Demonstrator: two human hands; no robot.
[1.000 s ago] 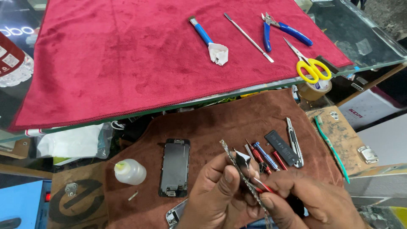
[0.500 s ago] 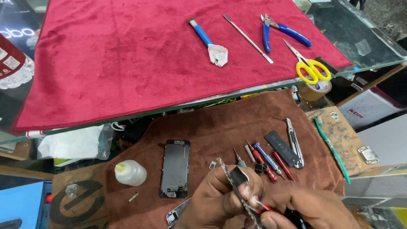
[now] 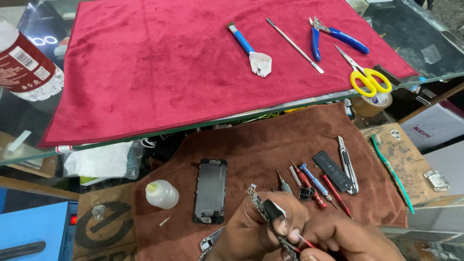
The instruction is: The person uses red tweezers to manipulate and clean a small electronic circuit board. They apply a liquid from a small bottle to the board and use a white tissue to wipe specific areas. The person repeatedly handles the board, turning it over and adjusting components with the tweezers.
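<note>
While left hand (image 3: 251, 227) pinches narrow circuit board (image 3: 265, 218) between fingers, board sits tilted just above brown cloth (image 3: 261, 145), low in view. Right hand (image 3: 338, 239) fingers closed on red-handled screwdriver (image 3: 305, 240), tip at board. Risks: tip slipping off, gouging board; thin board flexing under thumb pressure; loose part dropping into cloth nap, lost. Phone screen (image 3: 210, 190) and glue bottle (image 3: 162, 194) lie near, within elbow sweep.

narrow grey circuit board (image 3: 265, 212), studded with small components, tilted diagonally, pinched between both hands low over brown cloth, red-shafted tool tip (image 3: 306, 240) touching its lower end
</note>
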